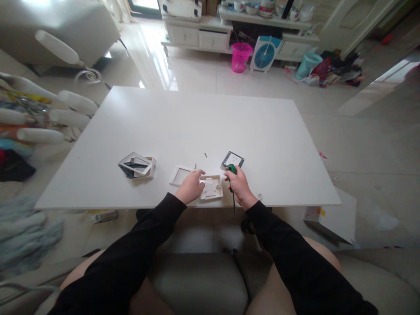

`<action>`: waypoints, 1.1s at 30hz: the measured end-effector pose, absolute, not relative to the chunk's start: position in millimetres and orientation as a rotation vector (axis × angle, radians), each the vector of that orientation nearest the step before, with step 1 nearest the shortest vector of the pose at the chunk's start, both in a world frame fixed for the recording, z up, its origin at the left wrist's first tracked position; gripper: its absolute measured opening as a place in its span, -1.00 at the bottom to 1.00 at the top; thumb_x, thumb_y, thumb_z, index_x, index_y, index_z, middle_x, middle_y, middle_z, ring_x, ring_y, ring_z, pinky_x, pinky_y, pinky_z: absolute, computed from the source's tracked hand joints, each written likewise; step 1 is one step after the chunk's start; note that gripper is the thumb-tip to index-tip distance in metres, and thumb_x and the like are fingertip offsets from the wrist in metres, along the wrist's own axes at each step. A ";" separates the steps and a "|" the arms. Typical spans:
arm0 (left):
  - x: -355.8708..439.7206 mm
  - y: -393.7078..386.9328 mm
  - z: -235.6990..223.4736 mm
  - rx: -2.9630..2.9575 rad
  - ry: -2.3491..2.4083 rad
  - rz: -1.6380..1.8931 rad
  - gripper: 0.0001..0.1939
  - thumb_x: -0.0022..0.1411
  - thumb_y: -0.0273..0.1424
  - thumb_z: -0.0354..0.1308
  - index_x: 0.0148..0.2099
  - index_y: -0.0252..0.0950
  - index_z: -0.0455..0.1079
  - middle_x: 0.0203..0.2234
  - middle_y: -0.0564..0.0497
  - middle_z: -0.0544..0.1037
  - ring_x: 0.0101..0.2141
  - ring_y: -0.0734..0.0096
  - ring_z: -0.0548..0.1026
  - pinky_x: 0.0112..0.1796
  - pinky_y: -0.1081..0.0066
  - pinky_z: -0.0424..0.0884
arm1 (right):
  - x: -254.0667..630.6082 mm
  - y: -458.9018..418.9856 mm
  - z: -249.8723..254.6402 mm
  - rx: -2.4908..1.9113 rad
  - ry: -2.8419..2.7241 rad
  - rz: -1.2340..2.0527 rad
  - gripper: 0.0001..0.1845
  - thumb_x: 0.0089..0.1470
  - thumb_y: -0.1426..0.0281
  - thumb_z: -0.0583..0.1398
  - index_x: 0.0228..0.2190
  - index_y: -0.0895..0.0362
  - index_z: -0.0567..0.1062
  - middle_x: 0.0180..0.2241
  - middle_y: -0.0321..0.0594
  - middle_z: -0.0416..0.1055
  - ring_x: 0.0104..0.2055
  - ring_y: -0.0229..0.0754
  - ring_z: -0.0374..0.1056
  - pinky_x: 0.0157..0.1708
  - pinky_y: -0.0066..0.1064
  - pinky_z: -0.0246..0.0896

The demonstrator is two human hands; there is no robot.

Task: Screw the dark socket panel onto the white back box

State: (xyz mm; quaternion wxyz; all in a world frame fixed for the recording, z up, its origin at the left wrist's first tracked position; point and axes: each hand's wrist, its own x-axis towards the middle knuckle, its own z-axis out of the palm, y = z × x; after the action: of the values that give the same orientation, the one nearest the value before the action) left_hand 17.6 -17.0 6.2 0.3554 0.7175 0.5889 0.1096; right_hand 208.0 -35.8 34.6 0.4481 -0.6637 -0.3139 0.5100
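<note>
Two hands of mine flank the white box (pixel 213 193): at its right, my right hand (pixel 241 186) is wrapped around a green-handled screwdriver (pixel 231 169), shaft toward me; at its left edge, my left hand (pixel 190 187), half curled, pinches the rim. Left of the box lies a white frame (pixel 173 176), and farther left a pile of casings (pixel 150 169). Beyond the box sit, to its right, a socket panel (pixel 235 159) and, straight behind, a small dark piece (pixel 205 155).

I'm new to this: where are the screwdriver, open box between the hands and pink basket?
Screwdriver (pixel 231 168): head view, on its green handle.
Open box (pixel 210 189): head view, on its inner floor.
Pink basket (pixel 240 59): head view, on its side wall.
</note>
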 end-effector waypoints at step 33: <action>11.8 -24.8 25.1 2.098 1.279 0.211 -0.19 -0.07 -0.46 0.42 0.26 -0.25 0.34 0.08 -0.17 0.42 0.13 -0.07 0.39 0.18 0.04 0.40 | 212.3 -29.9 25.1 -1.449 0.016 1.377 -0.53 -0.15 0.57 0.22 -0.16 -0.02 0.35 -0.39 -0.45 0.43 -0.48 -0.30 0.50 -0.67 -0.64 0.05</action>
State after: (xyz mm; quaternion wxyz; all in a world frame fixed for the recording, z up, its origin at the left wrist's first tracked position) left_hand 11.8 -24.8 25.1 0.3314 0.8026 0.4894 0.0808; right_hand 212.3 -29.9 25.1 0.5406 -0.6098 0.0069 0.5795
